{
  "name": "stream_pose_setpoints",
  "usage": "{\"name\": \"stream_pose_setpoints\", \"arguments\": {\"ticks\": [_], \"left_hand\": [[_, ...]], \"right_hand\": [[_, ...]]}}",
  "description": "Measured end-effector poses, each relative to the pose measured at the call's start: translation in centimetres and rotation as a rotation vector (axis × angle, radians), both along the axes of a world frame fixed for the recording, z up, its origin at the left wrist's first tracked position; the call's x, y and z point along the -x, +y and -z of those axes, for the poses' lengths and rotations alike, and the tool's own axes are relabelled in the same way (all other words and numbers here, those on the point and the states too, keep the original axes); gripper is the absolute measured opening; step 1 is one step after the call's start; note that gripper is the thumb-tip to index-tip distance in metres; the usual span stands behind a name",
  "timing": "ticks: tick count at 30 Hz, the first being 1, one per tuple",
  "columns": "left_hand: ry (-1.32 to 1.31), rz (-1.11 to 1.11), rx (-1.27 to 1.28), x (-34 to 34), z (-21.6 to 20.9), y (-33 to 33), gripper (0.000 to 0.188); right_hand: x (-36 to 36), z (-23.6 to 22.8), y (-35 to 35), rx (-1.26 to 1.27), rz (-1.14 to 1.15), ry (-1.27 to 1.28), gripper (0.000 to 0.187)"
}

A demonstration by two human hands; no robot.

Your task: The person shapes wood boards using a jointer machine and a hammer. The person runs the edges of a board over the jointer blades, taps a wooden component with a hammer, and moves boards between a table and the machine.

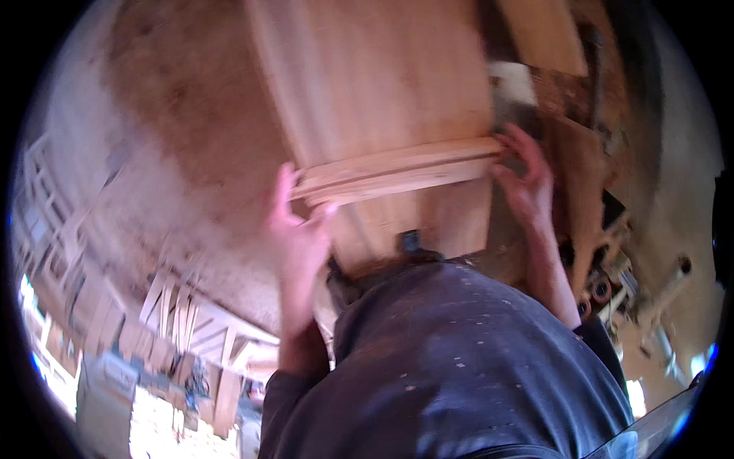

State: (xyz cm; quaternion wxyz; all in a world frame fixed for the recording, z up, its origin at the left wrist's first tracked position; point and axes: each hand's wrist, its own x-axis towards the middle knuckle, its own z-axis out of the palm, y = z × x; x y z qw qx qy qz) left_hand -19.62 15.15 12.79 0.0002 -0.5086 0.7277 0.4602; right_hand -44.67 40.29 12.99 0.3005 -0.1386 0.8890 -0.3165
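Observation:
A bundle of narrow wooden strips [397, 171], with dark lines running between them, lies crosswise over a wide, pale wooden board [375, 76]. The strips tilt slightly, their right end farther from me. My left hand [294, 226] grips their left end between thumb and fingers. At the opposite end, the fingers and thumb of my right hand [527, 180] close around the strips' tip. Near my body, a small dark block [410, 242] sits at the board's near end. Blur softens the fingertips.
Wooden boards [577, 183] and a pale piece [514, 83] lie on the right. A bare dirt-coloured floor [183, 115] spreads out on the left. Stacked timber pieces [180, 314] stand at lower left. Rolls and a tube [665, 287] are at lower right.

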Motion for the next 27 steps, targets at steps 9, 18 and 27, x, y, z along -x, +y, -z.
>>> {"name": "stream_pose_setpoints", "arguments": {"ticks": [9,18,27], "left_hand": [[0.122,-0.247,-0.133,0.5,1.6,-0.2,0.078],[0.130,-0.313,-0.168,1.3,1.1,-0.4,0.083],[0.211,-0.309,-0.099,-0.4,3.4,0.5,0.086]], "right_hand": [[0.4,0.0,-1.8,-0.050,0.026,0.011,0.074],[1.2,-0.5,-2.5,-0.003,0.144,-0.134,0.068],[1.5,-0.4,-2.0,-0.005,0.158,-0.163,0.064]]}}
